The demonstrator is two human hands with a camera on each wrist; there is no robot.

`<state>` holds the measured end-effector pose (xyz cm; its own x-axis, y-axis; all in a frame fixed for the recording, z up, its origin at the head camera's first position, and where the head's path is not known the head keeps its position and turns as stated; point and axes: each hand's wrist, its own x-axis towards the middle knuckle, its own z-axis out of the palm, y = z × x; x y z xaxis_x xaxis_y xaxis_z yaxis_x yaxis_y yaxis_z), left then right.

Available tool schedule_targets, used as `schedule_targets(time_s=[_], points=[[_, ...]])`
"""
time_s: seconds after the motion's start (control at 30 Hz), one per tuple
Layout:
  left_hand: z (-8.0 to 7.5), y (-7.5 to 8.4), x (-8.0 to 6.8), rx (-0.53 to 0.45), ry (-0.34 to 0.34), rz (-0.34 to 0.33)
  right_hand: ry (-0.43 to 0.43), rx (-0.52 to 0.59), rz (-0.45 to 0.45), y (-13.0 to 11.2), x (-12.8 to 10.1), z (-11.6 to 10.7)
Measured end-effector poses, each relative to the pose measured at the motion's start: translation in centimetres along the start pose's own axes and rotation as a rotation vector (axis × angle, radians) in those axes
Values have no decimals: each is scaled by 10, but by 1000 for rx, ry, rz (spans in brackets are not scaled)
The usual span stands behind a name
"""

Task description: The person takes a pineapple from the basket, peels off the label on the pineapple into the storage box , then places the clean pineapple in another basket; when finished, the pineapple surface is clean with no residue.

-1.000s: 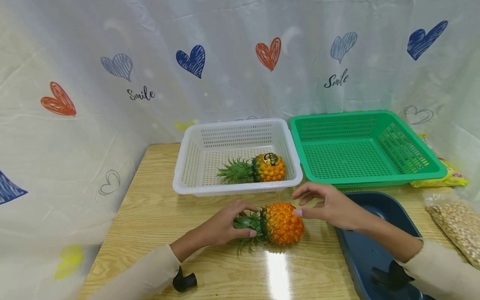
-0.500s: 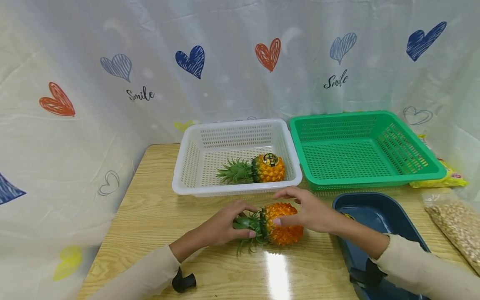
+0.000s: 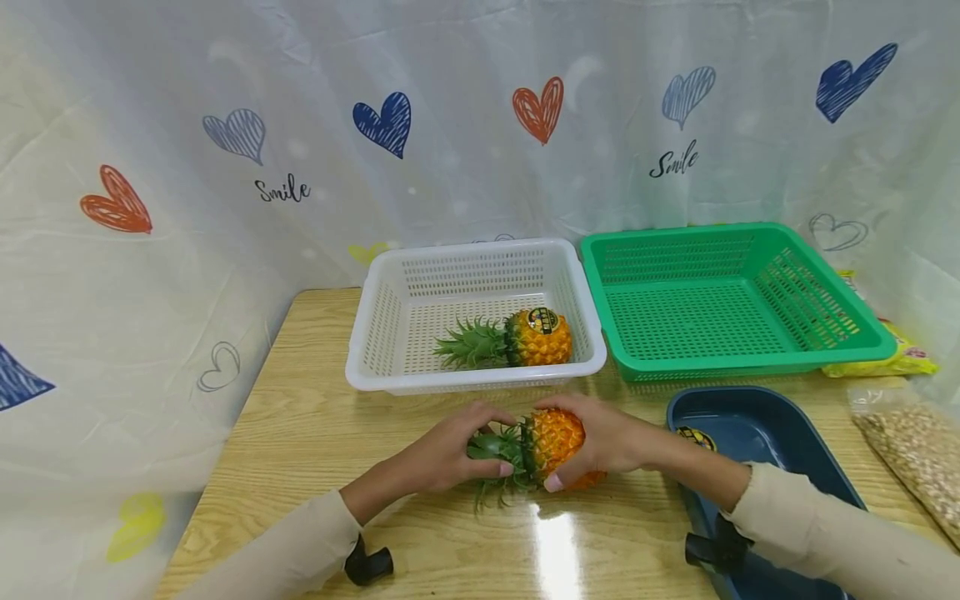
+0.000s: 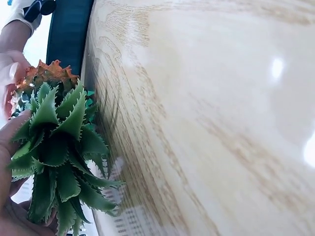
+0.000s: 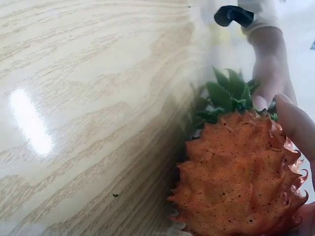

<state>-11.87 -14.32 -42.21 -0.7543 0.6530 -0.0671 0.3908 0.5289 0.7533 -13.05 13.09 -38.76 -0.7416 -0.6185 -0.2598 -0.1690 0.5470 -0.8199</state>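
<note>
An orange pineapple [image 3: 552, 437] with a green leafy crown [image 4: 59, 152] lies on its side on the wooden table. My left hand [image 3: 459, 450] holds the crown, fingers behind it and thumb in front. Around the fruit's body curves my right hand [image 3: 611, 435], its thumb on the near side and fingers over the far side. In the right wrist view the spiky fruit body [image 5: 236, 177] fills the lower right beside the right thumb. A second pineapple [image 3: 538, 337], bearing a black and yellow label, lies in the white basket [image 3: 480, 380] behind the hands.
A green basket [image 3: 750, 364] stands at the back right. Under my right forearm is a dark blue tray [image 3: 765, 425], with a black and yellow label [image 3: 696, 437] at its left side. Further right lie a yellow packet [image 3: 896, 358] and a bag of grains [image 3: 911, 446].
My right hand has moved left from beside the pineapple and now grasps its body. The left hand has stayed at the crown, and the pineapple lies in the same spot.
</note>
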Motion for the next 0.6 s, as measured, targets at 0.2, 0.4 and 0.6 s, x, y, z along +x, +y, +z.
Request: schedule_targets(time_s=[0.2, 0.4, 0.6], points=[[-1, 0, 1, 0, -5, -9, 0, -34, -17, 3, 2, 2], [-2, 1, 0, -7, -9, -12, 7, -32, -52, 5, 3, 4], [0, 0, 0, 5, -1, 5, 8, -27, -47, 5, 3, 5]])
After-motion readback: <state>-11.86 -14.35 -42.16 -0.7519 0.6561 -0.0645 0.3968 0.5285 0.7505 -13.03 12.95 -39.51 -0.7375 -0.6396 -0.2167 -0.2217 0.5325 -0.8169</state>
